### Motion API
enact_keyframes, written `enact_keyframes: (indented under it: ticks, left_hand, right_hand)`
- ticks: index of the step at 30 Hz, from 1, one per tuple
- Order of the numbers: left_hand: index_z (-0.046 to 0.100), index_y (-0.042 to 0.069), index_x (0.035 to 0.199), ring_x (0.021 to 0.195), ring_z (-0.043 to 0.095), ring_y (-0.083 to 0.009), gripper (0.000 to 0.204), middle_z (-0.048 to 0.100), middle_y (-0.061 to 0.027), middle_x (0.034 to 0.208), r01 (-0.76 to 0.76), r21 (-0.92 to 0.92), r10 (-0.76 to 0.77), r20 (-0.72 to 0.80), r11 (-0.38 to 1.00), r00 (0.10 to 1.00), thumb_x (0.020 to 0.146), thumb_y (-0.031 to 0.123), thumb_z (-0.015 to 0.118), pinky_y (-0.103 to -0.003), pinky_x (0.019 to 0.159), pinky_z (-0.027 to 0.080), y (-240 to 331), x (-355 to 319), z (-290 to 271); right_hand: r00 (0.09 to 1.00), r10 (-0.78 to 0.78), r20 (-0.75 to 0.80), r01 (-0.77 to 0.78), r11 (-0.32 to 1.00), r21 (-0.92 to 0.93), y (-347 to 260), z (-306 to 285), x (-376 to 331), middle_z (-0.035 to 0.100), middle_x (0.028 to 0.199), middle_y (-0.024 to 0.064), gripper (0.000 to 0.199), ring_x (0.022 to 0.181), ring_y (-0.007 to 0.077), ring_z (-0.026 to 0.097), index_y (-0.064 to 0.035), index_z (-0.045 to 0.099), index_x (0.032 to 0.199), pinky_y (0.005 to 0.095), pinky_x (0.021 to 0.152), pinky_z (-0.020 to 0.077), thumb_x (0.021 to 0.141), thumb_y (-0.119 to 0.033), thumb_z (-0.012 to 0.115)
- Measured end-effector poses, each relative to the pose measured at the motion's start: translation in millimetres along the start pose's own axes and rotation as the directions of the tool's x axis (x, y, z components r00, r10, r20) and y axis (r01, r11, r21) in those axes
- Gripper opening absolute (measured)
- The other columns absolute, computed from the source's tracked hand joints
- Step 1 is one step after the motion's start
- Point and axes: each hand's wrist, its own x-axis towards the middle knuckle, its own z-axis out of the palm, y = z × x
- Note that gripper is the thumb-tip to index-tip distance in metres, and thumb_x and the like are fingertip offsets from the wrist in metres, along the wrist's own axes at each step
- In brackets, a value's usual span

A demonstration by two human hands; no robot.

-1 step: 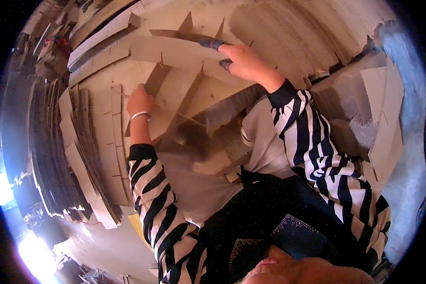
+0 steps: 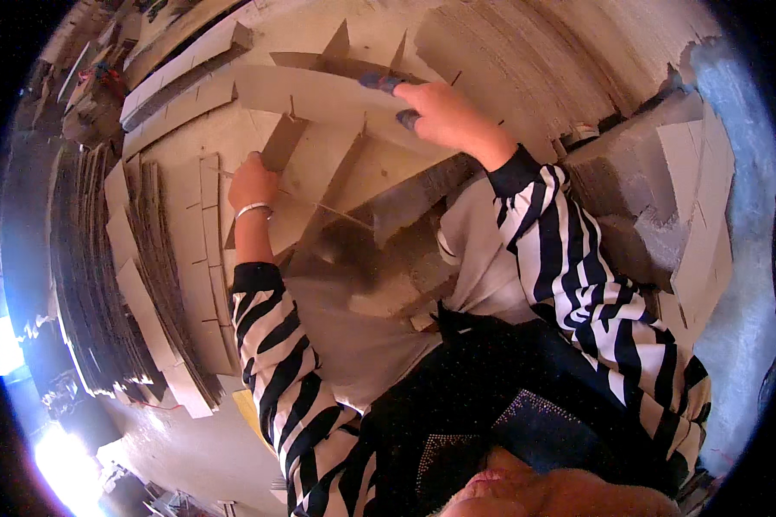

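Note:
My left hand [image 2: 254, 185] is closed around the end of a slotted cardboard strip [image 2: 284, 142] that stands on edge. To the right, my right hand [image 2: 444, 116], with dark covers on its fingertips, pinches a long cardboard strip [image 2: 319, 93] between thumb and fingers. That strip lies crosswise over the far ends of the strip at my left hand and another upright strip [image 2: 345, 168]. Slots show along their edges. Just beyond, a separate set of crossed cardboard pieces [image 2: 336, 62] stands upright. Whether the slots are engaged under my fingers, I cannot tell.
Piles of cardboard strips [image 2: 95, 267] stand at the left, with slotted strips [image 2: 207, 258] beside them. More slotted strips [image 2: 185, 112] lie at the far left. Large cardboard sheets [image 2: 526, 60] are stacked at the far right, and a loose piece [image 2: 703, 215] leans near blue material [image 2: 750, 172].

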Motion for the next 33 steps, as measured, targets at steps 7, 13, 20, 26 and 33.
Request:
enact_keyframes:
  ticks: [7, 13, 20, 26, 33]
  left_hand:
    - [0.060, 0.010, 0.103, 0.095, 0.063, -0.0365, 0.025, 0.067, -0.0168, 0.099, 0.007, -0.037, -0.007, -0.007, 0.999, 1.000, 0.079, 0.017, 0.055, -0.048, 0.075, 0.051, 8, -2, -3]
    - [0.062, 0.010, 0.100, 0.093, 0.063, -0.0364, 0.023, 0.067, -0.0173, 0.097, 0.036, -0.039, -0.038, -0.060, 0.999, 0.997, 0.080, 0.018, 0.054, -0.048, 0.076, 0.051, 16, -6, 2]
    - [0.065, 0.012, 0.101, 0.093, 0.063, -0.0371, 0.024, 0.067, -0.0166, 0.100, -0.032, -0.070, 0.028, -0.055, 0.997, 0.998, 0.081, 0.019, 0.054, -0.047, 0.075, 0.052, 1, 3, 6]
    - [0.064, 0.010, 0.101, 0.095, 0.063, -0.0375, 0.024, 0.066, -0.0182, 0.100, 0.070, -0.097, -0.077, -0.065, 0.993, 0.995, 0.081, 0.018, 0.053, -0.048, 0.077, 0.051, 7, -7, 10]
    - [0.062, 0.009, 0.111, 0.100, 0.060, -0.0408, 0.036, 0.064, -0.0239, 0.103, -0.100, -0.234, -0.004, -0.405, 0.967, 0.914, 0.083, 0.031, 0.056, -0.048, 0.084, 0.048, -21, -4, 4]
  right_hand:
    - [0.986, -0.164, -0.031, 0.162, 0.985, -0.064, 2, 49, -3, 0.062, 0.080, 0.0163, 0.030, 0.079, 0.0405, 0.060, -0.0117, 0.056, 0.100, 0.0523, 0.064, 0.0454, 0.071, -0.003, 0.058]
    - [0.993, -0.115, -0.040, 0.108, 0.983, -0.147, 11, 58, -11, 0.062, 0.082, 0.0143, 0.029, 0.081, 0.0370, 0.059, -0.0095, 0.057, 0.096, 0.0489, 0.064, 0.0453, 0.069, 0.001, 0.058]
    - [0.982, -0.164, -0.089, 0.145, 0.971, -0.192, 6, 74, 2, 0.062, 0.082, 0.0129, 0.029, 0.080, 0.0364, 0.060, -0.0101, 0.058, 0.096, 0.0486, 0.064, 0.0454, 0.069, 0.001, 0.057]
    - [0.995, -0.069, 0.073, 0.082, 0.977, -0.195, 5, 59, -10, 0.062, 0.091, 0.0129, 0.030, 0.089, 0.0350, 0.059, -0.0117, 0.059, 0.101, 0.0476, 0.070, 0.0458, 0.072, -0.003, 0.057]
    - [0.927, -0.232, -0.294, 0.165, 0.957, -0.237, 21, 60, 14, 0.063, 0.087, 0.0159, 0.020, 0.083, 0.0383, 0.063, -0.0102, 0.064, 0.095, 0.0491, 0.069, 0.0491, 0.076, -0.011, 0.059]
